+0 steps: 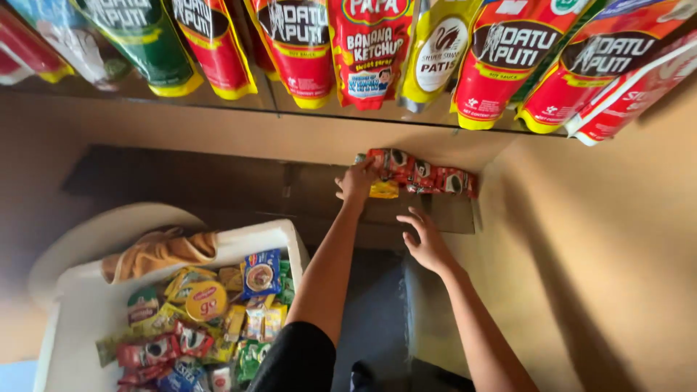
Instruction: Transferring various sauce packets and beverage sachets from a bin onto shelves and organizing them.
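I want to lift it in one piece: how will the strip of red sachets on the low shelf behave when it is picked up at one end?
The strip of red sachets will probably hang floppy, since it is small joined packets. It looks light. The left hand holds only its end.

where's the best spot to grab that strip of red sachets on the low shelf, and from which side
Probably its left end, coming from above and the front. The strip of red sachets lies flat along the shelf with that end free, where the left hand already rests on it; the right end sits near the side wall.
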